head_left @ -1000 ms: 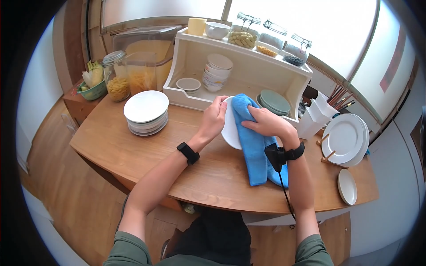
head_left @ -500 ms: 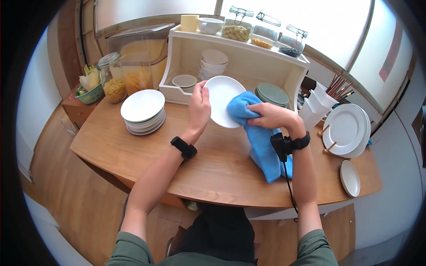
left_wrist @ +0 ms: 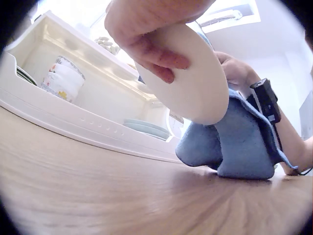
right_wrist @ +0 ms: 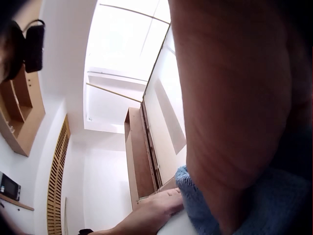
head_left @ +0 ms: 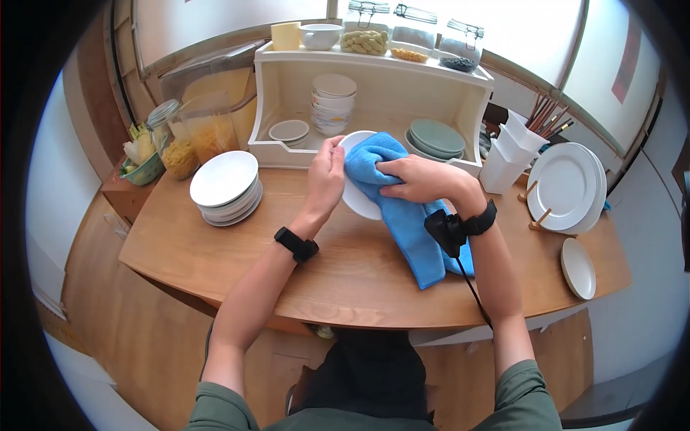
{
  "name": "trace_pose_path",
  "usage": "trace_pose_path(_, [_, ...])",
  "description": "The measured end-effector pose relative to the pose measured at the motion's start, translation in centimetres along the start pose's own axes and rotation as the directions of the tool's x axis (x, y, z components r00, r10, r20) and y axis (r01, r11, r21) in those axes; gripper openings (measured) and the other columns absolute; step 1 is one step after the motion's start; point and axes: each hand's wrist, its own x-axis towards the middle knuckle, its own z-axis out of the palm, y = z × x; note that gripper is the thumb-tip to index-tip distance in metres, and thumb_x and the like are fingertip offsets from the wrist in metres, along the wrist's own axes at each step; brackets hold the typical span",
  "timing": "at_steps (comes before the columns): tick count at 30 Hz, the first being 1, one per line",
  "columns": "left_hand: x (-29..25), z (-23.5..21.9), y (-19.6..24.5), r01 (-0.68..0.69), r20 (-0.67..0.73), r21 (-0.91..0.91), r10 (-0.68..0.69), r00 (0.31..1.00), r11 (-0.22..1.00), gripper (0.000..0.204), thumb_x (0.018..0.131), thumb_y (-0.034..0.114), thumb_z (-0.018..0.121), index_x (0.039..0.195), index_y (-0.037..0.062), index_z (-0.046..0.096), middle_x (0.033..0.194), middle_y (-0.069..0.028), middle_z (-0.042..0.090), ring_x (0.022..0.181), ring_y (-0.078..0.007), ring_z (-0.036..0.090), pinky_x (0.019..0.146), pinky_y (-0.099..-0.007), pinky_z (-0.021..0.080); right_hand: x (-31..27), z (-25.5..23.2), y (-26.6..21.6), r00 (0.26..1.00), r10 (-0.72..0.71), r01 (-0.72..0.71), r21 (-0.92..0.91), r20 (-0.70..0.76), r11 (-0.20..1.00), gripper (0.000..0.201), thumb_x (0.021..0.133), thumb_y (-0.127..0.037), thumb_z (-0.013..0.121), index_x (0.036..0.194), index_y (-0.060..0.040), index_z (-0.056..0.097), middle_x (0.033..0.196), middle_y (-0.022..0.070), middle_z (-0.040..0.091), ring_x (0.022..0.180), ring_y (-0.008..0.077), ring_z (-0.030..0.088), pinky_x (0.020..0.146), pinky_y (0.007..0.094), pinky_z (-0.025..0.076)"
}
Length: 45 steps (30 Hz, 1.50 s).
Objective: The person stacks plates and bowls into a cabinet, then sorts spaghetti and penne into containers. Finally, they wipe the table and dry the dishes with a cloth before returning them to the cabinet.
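Note:
A white plate is held tilted above the table by the left hand, which grips its left edge. In the left wrist view, that hand's fingers lie against the underside of the plate. The right hand pinches a blue cloth and presses it on the plate's upper face. The lower part of the cloth hangs down to the tabletop. In the right wrist view, the cloth shows under the right hand, whose fingers are hidden there.
A stack of white plates stands left on the wooden table. Behind is a white shelf with bowls, green plates and jars. At right are plates in a rack, a small oval dish and a chopstick holder.
The plate has turned from facing the head camera to a steeper tilt. The right hand and cloth have moved left and up across its face. The head view has shifted slightly.

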Motion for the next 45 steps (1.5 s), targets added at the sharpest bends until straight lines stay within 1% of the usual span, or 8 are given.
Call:
trace_pose_path(5, [0.2, 0.0, 0.2, -0.018, -0.173, -0.006, 0.016, 0.985, 1.0, 0.033, 0.103, 0.022, 0.039, 0.118, -0.0034, 0.054, 0.105, -0.0154, 0.065, 0.095, -0.0195, 0.06, 0.086, -0.0322, 0.046, -1.2, -2.1, 0.7, 0.962, 0.204, -0.207, 0.0, 0.18, 0.978, 0.027, 0.087, -0.024, 0.061, 0.107, -0.0064, 0.059, 0.099, 0.0198, 0.066, 0.092, 0.0361, 0.063, 0.078, 0.0429, 0.048])
trace_pose_path(9, [0.4, -0.4, 0.5, 0.002, -0.17, -0.048, -0.011, 0.985, 0.999, 0.032, 0.103, 0.021, 0.039, 0.119, -0.0037, 0.053, 0.106, -0.0143, 0.064, 0.097, -0.0185, 0.059, 0.086, -0.0309, 0.046, -2.0, -2.2, 2.3, 0.916, 0.397, -0.392, -0.091, 0.052, 0.916, 0.033, 0.087, -0.028, 0.06, 0.112, -0.0062, 0.058, 0.101, 0.0213, 0.066, 0.095, 0.0382, 0.063, 0.082, 0.0438, 0.049])
trace_pose_path(15, [-0.5, 0.1, 0.8, 0.098, 0.115, -0.01, -0.097, 0.989, 0.995, 0.033, 0.104, 0.022, 0.04, 0.124, -0.0018, 0.052, 0.111, -0.0077, 0.061, 0.1, -0.0111, 0.055, 0.089, -0.0262, 0.044, -1.0, -1.2, 1.8, 0.95, 0.31, -0.307, -0.078, 0.025, 0.948, 0.039, 0.087, -0.029, 0.06, 0.114, -0.0018, 0.055, 0.101, 0.0235, 0.065, 0.094, 0.0397, 0.063, 0.082, 0.0464, 0.048])
trace_pose_path(26, [-0.2, 0.1, 0.9, 0.084, 0.007, -0.048, -0.083, 0.996, 0.995, 0.033, 0.104, 0.02, 0.038, 0.121, -0.004, 0.052, 0.108, -0.0121, 0.062, 0.101, -0.0159, 0.057, 0.09, -0.0294, 0.044, -0.7, -0.4, 1.0, 0.99, -0.041, 0.027, 0.098, 0.138, 0.995, 0.028, 0.088, -0.026, 0.063, 0.102, -0.0026, 0.057, 0.087, 0.021, 0.064, 0.079, 0.0356, 0.061, 0.073, 0.0415, 0.047])
trace_pose_path(30, [0.0, -0.2, 0.9, 0.099, -0.035, -0.044, -0.1, 0.994, 0.994, 0.033, 0.104, 0.02, 0.038, 0.121, -0.0039, 0.052, 0.109, -0.0119, 0.062, 0.1, -0.0154, 0.057, 0.088, -0.0291, 0.045, -1.6, -1.1, 2.1, 0.987, 0.097, -0.11, 0.095, 0.126, 0.989, 0.03, 0.088, -0.027, 0.063, 0.104, -0.0023, 0.057, 0.089, 0.0214, 0.065, 0.082, 0.0358, 0.063, 0.075, 0.0419, 0.048])
trace_pose_path(33, [0.1, -0.3, 0.8, 0.159, 0.024, -0.071, -0.157, 0.987, 0.985, 0.032, 0.104, 0.02, 0.038, 0.12, -0.0039, 0.052, 0.108, -0.0117, 0.062, 0.1, -0.0152, 0.057, 0.088, -0.0288, 0.045, -1.5, -1.1, 2.8, 0.937, 0.346, -0.343, -0.064, 0.046, 0.937, 0.035, 0.087, -0.028, 0.061, 0.109, -0.0007, 0.056, 0.095, 0.0236, 0.066, 0.09, 0.0383, 0.064, 0.078, 0.0437, 0.05])
trace_pose_path(39, [-0.7, 0.2, 0.9, 0.161, 0.21, 0.041, -0.166, 0.963, 0.986, 0.032, 0.104, 0.021, 0.04, 0.124, -0.0011, 0.052, 0.109, -0.0066, 0.061, 0.099, -0.0109, 0.055, 0.089, -0.0258, 0.044, -0.4, -0.3, 1.0, 0.973, 0.23, -0.23, -0.049, 0.003, 0.972, 0.04, 0.088, -0.031, 0.061, 0.109, 0.0024, 0.054, 0.094, 0.0261, 0.065, 0.089, 0.0404, 0.063, 0.077, 0.0447, 0.049])
trace_pose_path(45, [-0.1, -0.4, 0.8, 0.134, 0.106, 0.045, -0.138, 0.985, 0.99, 0.032, 0.103, 0.019, 0.039, 0.122, -0.0024, 0.053, 0.111, -0.0092, 0.061, 0.102, -0.0138, 0.055, 0.091, -0.0282, 0.043, 0.8, 1.8, -0.1, 0.997, 0.072, -0.073, 0.025, 0.019, 0.997, 0.038, 0.088, -0.031, 0.062, 0.109, -0.0004, 0.054, 0.099, 0.0249, 0.064, 0.093, 0.0406, 0.061, 0.08, 0.0443, 0.049])
